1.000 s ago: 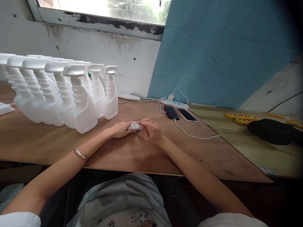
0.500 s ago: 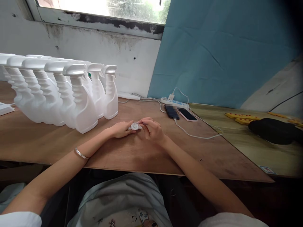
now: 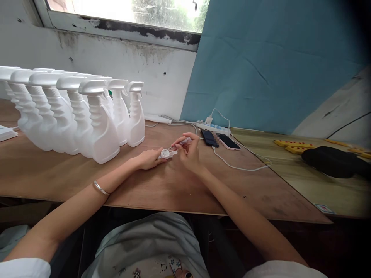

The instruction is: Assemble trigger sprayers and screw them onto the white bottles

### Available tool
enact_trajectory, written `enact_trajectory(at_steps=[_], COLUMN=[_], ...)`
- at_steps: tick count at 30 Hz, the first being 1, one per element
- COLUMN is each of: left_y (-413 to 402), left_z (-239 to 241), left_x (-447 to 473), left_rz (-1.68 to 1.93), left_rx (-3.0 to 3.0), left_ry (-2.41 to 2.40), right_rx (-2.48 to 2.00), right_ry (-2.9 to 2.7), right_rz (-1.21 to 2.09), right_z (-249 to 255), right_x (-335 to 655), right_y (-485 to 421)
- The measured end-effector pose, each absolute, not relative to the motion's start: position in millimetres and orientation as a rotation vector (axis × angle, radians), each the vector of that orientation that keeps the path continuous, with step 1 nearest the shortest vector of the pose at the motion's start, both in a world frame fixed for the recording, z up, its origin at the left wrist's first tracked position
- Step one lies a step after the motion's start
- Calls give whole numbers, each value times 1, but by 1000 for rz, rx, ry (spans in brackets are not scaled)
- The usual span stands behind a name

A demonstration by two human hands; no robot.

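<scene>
Since half a second ago, the right hand (image 3: 189, 152) has risen a little and turned, so that a slim pale tool (image 3: 185, 141) now shows along its fingers; the left hand (image 3: 151, 158) has barely shifted. Brown board (image 3: 174, 189) runs from below both sets of fingers to its near edge, which lies between them and the lap. To the right of the right fingers, wood stretches to a slanting edge, crossed by a white cable (image 3: 232, 166). Up and right of those fingers lie a dark phone (image 3: 208, 138) and a pink-edged phone (image 3: 228, 141). Beyond the left fingers, upright white spray bottles (image 3: 102, 135) limit the room on that side.

The left fingers are closed around a small white piece (image 3: 165, 153), its round end and flat tab sticking out toward the right hand. The right fingers pinch the tool, bent rather than clenched. Its thin tip points at the round end; whether they touch, I cannot tell.
</scene>
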State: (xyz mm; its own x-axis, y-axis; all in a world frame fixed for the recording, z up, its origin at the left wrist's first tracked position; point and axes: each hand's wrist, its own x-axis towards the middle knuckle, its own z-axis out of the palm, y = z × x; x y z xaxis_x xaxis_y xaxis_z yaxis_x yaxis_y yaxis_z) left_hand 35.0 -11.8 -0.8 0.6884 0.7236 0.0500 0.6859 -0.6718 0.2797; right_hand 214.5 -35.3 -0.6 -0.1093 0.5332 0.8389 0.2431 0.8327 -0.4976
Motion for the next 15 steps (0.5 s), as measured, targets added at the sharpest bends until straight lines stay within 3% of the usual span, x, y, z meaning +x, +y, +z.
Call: enact_trajectory(at_steps=[6, 15], left_y=[-16, -13], left_z=[2, 0], left_x=[34, 32], left_rz=[251, 252], left_rx=[2671, 2675], left_ry=[1064, 1065], right_rx=[-639, -550], right_ry=[-1603, -1859], right_rz=[553, 156], right_z=[6, -1], right_x=[220, 218], right_y=[-31, -43])
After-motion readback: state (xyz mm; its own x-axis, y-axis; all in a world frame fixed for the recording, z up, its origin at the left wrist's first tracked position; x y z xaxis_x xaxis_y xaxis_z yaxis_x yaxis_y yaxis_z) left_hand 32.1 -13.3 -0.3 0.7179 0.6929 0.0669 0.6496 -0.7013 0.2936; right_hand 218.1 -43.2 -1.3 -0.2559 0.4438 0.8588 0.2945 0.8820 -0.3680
